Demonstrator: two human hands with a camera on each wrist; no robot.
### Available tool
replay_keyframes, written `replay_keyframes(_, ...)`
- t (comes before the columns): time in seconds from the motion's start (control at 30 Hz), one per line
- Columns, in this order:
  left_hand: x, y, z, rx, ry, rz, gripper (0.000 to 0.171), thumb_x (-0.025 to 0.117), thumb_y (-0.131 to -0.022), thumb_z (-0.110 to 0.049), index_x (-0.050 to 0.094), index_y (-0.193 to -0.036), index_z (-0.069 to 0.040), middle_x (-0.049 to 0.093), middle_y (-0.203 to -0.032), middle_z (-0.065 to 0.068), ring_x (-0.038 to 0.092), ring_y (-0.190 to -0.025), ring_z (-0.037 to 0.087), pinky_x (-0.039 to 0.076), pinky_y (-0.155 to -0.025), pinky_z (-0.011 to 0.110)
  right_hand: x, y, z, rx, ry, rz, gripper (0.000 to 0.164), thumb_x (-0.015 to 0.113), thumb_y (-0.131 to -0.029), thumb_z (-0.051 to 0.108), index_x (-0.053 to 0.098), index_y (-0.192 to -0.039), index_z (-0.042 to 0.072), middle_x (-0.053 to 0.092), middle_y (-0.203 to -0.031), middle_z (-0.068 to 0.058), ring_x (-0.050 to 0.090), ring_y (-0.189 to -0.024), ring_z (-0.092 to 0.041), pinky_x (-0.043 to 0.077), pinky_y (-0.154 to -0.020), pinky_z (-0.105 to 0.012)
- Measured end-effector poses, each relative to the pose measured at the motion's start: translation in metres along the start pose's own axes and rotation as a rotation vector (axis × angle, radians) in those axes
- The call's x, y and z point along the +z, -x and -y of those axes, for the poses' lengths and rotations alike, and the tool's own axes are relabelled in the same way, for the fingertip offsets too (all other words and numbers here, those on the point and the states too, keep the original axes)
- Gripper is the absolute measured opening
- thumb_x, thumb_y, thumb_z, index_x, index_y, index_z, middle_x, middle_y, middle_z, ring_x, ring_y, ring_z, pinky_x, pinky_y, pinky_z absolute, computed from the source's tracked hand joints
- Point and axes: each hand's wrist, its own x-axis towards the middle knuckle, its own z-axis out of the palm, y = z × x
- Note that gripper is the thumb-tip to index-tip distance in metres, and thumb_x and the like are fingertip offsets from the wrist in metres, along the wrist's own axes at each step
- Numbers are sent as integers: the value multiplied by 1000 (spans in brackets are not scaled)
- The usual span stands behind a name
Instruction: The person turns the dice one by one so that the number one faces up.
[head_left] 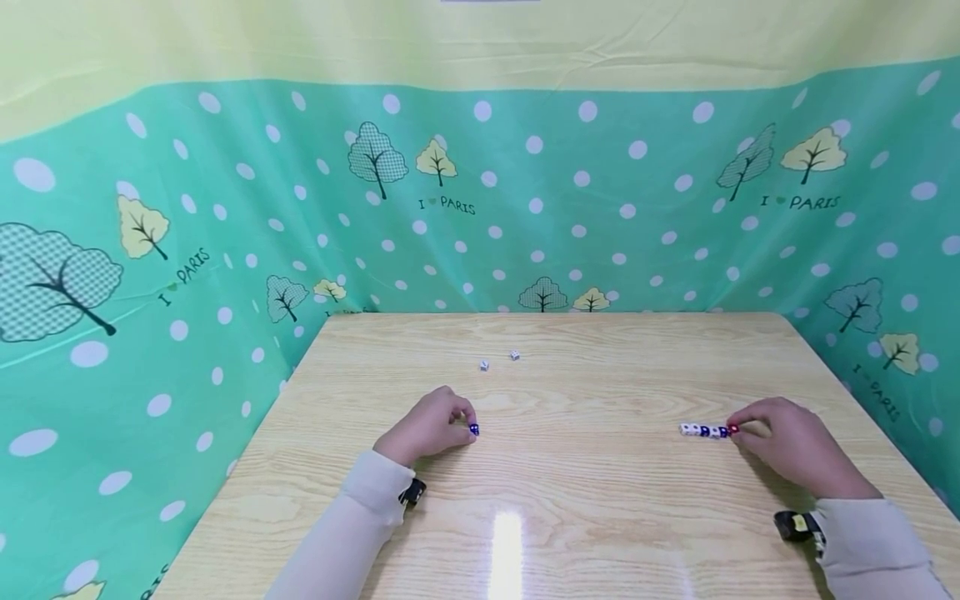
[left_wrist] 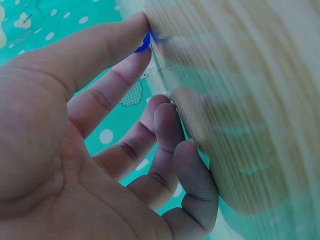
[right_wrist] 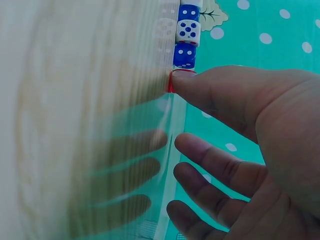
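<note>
My left hand pinches a blue die between thumb and forefinger on the tabletop. In the left wrist view only a sliver of that blue die shows; the other fingers curl loosely beside it. Further right, my right hand pinches a red die at the right end of a row of white and blue dice. The right wrist view shows the thumb covering most of the red die. It sits against a blue die, with a white die beyond.
Two white dice, a nearer one and a farther one, lie apart toward the back of the wooden table. A green dotted curtain hangs behind the table and along both sides.
</note>
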Motion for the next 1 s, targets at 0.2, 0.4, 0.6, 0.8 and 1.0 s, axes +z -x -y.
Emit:
replay_keyframes(0.2, -1, 2, -2, -3, 7, 0, 12, 84, -88, -19, 73, -93, -18, 60, -107, 9, 55, -97, 24, 46, -84, 40, 2, -1, -2, -15, 6, 1, 14, 83, -86, 16, 80, -100, 14, 70, -115, -24, 59, -112, -51, 46, -89, -69)
replay_keyframes(0.4, 0, 1, 0, -8, 6, 2, 11, 83, -88, -20, 73, -93, -19, 60, -107, 8, 55, -97, 25, 46, -85, 40, 2, -1, -1, -20, 14, -1, 15, 83, -86, 17, 80, -100, 14, 70, -116, -24, 59, -113, -51, 46, -90, -69)
replay_keyframes(0.6, -1, -4, 0, 9, 8, -5, 11, 84, -88, -21, 74, -93, -20, 59, -104, 6, 53, -94, 22, 46, -84, 39, -5, 0, 3, -3, 0, -2, 22, 82, -86, 18, 78, -107, 10, 65, -124, -29, 54, -118, -54, 43, -92, -72)
replay_keyframes(0.8, 3, -2, 2, 5, 15, 18, 12, 85, -87, -21, 74, -91, -21, 58, -101, 7, 51, -91, 21, 43, -79, 37, -8, 0, 21, -94, -21, 1, 27, 80, -87, 15, 76, -113, 9, 58, -133, -32, 51, -122, -56, 44, -94, -70)
replay_keyframes(1.0, 0, 1, 3, 6, -6, -7, 13, 85, -86, -22, 74, -92, -20, 58, -101, 7, 51, -88, 19, 44, -77, 36, -3, -19, 57, -217, 13, 31, 21, 82, -88, 17, 77, -108, 13, 64, -125, -23, 59, -115, -46, 51, -91, -61)
